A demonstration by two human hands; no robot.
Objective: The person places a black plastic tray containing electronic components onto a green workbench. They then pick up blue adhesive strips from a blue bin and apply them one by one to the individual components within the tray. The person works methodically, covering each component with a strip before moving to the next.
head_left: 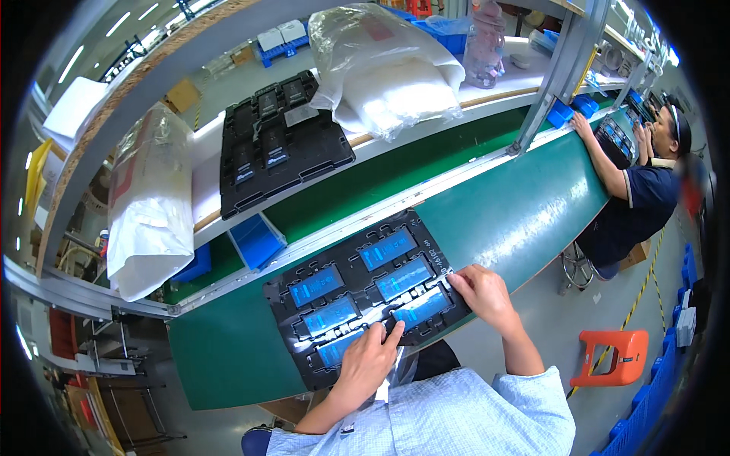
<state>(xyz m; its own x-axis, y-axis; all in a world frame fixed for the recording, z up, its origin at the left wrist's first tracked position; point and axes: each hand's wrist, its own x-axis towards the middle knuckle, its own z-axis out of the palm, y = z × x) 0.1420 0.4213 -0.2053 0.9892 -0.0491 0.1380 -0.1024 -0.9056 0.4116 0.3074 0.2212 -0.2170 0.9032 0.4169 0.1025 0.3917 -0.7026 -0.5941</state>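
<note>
A black plastic tray (283, 305) lies tilted across the green bench in front of me, with several flat blue rectangular packs (317, 286) in its recesses. Between the two nearer rows runs a shiny whitish strip (370, 313); whether it is film or tape I cannot tell. At the tray's near edge is my left hand (366, 357), two fingers stretched out and a little apart, their tips by a near-row pack (423, 308). My right hand (485, 295) pinches at the tray's right edge, by the strip's end. What lies between those fingertips is too small to make out.
Above the bench, a shelf holds another black tray (323, 156) and plastic-wrapped white bundles (395, 91). A blue bin (257, 242) stands beneath it. Farther right, a co-worker (646, 182) sits at the same bench. An orange stool (610, 357) stands on the floor.
</note>
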